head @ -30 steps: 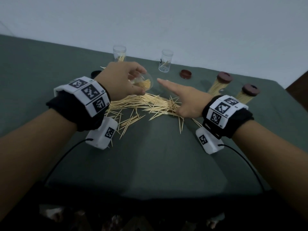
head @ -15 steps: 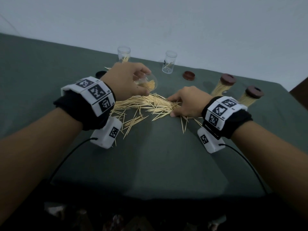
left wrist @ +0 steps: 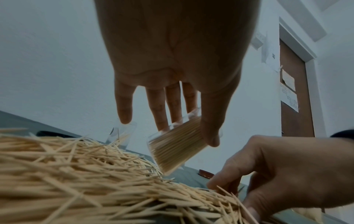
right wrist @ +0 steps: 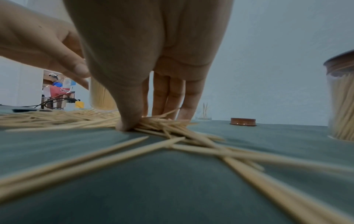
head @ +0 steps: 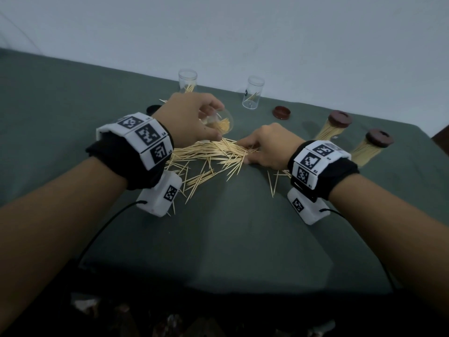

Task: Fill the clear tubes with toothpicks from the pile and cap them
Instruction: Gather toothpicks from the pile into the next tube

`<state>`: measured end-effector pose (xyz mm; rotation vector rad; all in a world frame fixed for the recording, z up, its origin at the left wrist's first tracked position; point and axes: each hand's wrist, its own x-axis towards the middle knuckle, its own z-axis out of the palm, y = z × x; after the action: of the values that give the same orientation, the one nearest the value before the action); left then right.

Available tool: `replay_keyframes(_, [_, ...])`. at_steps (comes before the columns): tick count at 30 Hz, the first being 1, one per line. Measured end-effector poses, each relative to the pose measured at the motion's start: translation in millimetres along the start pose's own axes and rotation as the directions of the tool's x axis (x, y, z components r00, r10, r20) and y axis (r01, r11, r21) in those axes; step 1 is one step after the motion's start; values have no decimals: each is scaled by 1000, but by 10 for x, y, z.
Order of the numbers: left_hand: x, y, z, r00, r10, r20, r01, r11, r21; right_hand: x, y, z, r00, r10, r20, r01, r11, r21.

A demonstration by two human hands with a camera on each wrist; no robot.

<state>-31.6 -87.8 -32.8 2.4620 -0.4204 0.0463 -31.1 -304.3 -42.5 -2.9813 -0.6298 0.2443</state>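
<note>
My left hand [head: 192,120] holds a clear tube [head: 222,124] partly filled with toothpicks, tilted with its mouth toward the right; in the left wrist view the tube [left wrist: 176,145] sits between thumb and fingers. Below it lies the toothpick pile [head: 209,156] on the green cloth. My right hand [head: 264,148] is down on the pile's right end, thumb and fingers [right wrist: 126,119] closing on a bunch of toothpicks [right wrist: 159,122]. Two clear tubes [head: 187,80] [head: 254,94] stand at the back, each with a few toothpicks.
Two full capped tubes [head: 332,127] [head: 371,149] stand at the right. A loose brown cap [head: 281,112] lies behind my right hand, a dark cap [head: 153,109] behind my left wrist. The green table [head: 230,239] runs toward me; a white wall is behind.
My right hand came down from beside the tube's mouth onto the pile's right end and curled its fingers into the toothpicks. The left hand keeps holding the tilted tube.
</note>
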Motion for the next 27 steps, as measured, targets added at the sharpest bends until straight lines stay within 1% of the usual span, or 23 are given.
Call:
replay_keyframes(6, [3,5,17,1000,-5,1,5,1000,2,56,-25,44,996,-62,-67,58,996,-65])
replay_keyframes(9, [5,-4,9,1000,-11,-5,11,1000,4,42,-16,46,993,-74,-96,69,996,-58])
replay_keyframes(11, [7,-17,-4,1000,-21,-10,21,1000,6,30,16,40,993,-62,-102,59,998,-34])
replay_keyframes(18, [-1,-43,-38,999,-27,-24,27,999,27,-8,127,-8,994,39,-101,-26,991,128])
replay_keyframes(27, [8,-74,-64,998,-43,-34,47,992,114,-83,176,-210,984,79,-158,-46,979,201])
